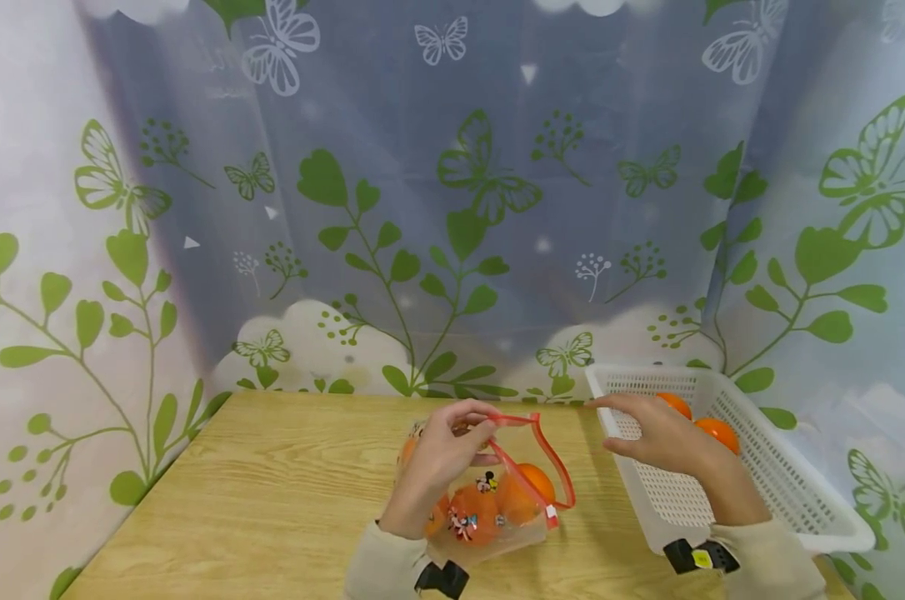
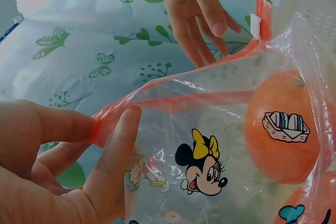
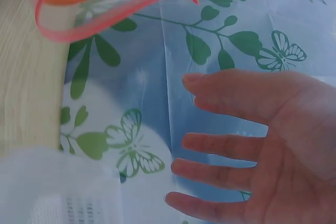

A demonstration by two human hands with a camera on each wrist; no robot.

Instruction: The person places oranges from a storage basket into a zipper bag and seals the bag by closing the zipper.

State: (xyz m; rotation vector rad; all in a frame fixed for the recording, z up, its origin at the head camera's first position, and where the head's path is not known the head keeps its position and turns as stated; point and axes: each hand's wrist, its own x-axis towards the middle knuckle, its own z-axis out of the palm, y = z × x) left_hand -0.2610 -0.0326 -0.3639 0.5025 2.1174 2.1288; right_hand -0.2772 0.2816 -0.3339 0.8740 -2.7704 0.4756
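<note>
My left hand (image 1: 452,442) pinches the red-edged mouth of a clear slider zip bag (image 2: 157,156) printed with cartoon figures. Several oranges lie inside it, one orange (image 1: 526,492) near the open mouth. The bag's red zip edge (image 3: 105,24) gapes wide in the right wrist view, and its white slider (image 2: 255,26) sits at one end. Fingers apart and holding nothing, my right hand (image 1: 658,433) hovers over the near-left side of a white plastic basket (image 1: 673,500). Two oranges show in the basket, one orange (image 1: 717,435) partly behind that hand.
The wooden table (image 1: 272,483) extends to the left of the bag. Behind it hangs a curtain (image 1: 392,275) patterned with leaves and butterflies, with side panels at left and right. The basket stands at the table's right side, its raised rim (image 1: 812,492) facing up.
</note>
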